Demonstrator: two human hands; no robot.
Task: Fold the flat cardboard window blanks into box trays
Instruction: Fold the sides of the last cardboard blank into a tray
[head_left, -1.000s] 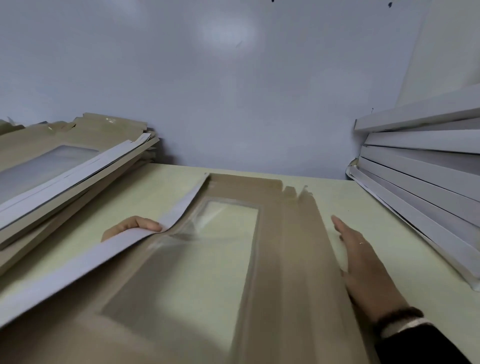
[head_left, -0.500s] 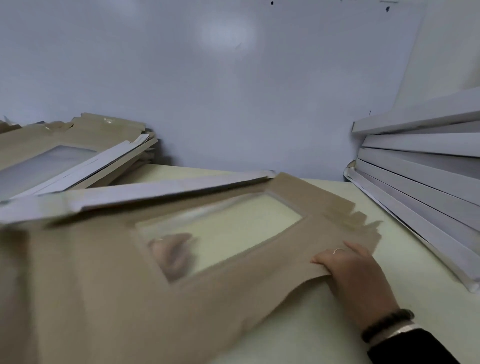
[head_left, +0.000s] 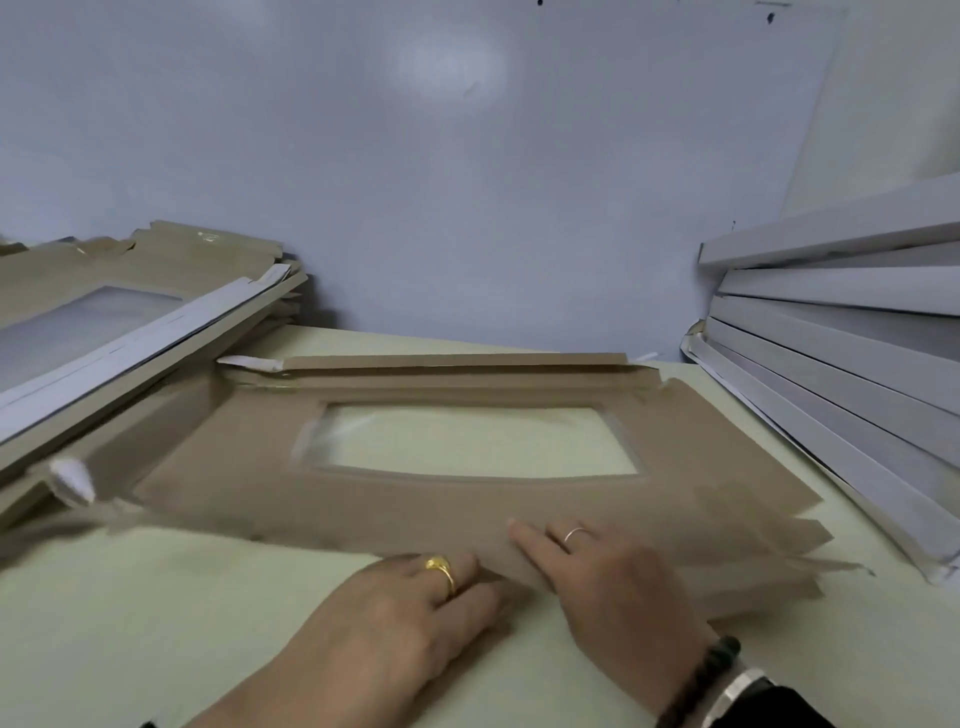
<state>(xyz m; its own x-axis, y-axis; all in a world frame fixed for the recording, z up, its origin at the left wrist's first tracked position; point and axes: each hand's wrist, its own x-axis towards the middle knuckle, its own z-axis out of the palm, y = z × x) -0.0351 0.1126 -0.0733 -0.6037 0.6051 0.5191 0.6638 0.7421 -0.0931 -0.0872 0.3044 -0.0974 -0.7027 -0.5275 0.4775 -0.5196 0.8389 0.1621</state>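
Observation:
A brown cardboard window blank (head_left: 249, 467) lies flat on the pale green table (head_left: 156, 623), its long side running left to right and its clear film window (head_left: 478, 441) in the middle. Its far flap (head_left: 452, 361) stands slightly raised. My right hand (head_left: 608, 582) rests flat on the near flap, fingers straight and pointing left. My left hand (head_left: 410, 618), with a gold ring, lies at the near edge just beside it. Its fingertips slip under the flap's edge and are hidden.
A slanted stack of flat brown blanks (head_left: 130, 312) fills the left side and touches the blank's left end. Folded white trays (head_left: 841, 364) are piled at the right edge. A grey wall (head_left: 467, 182) closes off the back of the table.
The blank has swung down from a tilted, lifted pose to lie flat across the table. My left hand came out from beneath the window to the near edge. My right hand shifted left onto the near flap.

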